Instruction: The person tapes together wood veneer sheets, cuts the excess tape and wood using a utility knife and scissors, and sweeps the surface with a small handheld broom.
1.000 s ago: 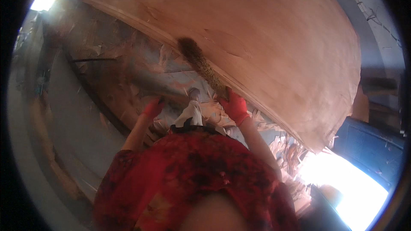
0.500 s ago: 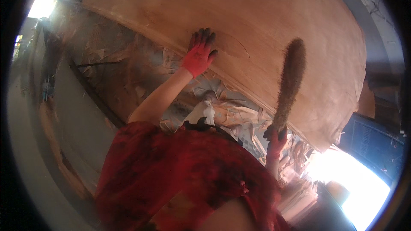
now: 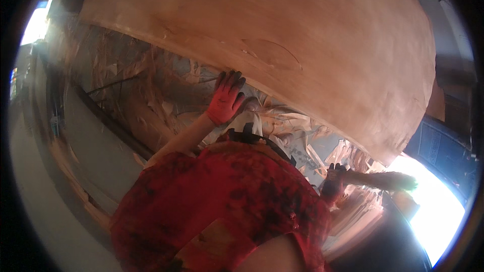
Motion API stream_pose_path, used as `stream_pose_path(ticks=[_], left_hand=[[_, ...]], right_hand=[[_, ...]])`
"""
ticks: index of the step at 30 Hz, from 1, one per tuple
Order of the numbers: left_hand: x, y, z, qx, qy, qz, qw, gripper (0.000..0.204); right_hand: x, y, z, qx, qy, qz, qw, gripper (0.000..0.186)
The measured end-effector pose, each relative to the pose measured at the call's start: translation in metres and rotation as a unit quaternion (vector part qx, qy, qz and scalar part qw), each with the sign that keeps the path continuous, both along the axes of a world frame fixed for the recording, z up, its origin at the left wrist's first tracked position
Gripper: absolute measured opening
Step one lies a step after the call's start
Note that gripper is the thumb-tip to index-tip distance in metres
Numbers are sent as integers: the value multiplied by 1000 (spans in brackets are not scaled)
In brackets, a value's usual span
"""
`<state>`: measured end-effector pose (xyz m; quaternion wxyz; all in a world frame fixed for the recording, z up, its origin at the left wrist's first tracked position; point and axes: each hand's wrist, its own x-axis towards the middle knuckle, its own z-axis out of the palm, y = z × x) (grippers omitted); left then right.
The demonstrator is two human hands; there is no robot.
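Note:
A wide sheet of wood veneer or plywood spreads across the far side, with a curved crack near its middle. My left hand, in a red glove with dark fingertips, is at the sheet's near edge. Its fingers are stretched out and the fingertips reach the edge; nothing is in that hand. My right hand, in a similar glove, is closed round the handle end of a long bristle brush. The brush points right, off the sheet's near right corner.
Torn strips of veneer litter the floor below the sheet. More scraps are piled at the lower right. A dark bar runs along the left. At the right stands a blue panel beside a patch of bright light.
My right hand has swung the brush from over the sheet down to the right, nearly level. My left hand has slid back from the sheet's surface to its near edge.

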<state>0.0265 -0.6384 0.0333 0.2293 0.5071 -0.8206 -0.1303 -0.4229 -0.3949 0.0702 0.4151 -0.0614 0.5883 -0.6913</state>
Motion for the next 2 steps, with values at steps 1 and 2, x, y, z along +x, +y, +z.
stream_pose_path(ticks=[1, 2], left_hand=[[-1, -1, -1, 14, 11, 13, 1000, 55], [-3, -2, -1, 18, 26, 25, 999, 55]], right_hand=[[2, 12, -9, 27, -38, -45, 998, 41], [-1, 24, -17, 23, -58, -54, 997, 41]])
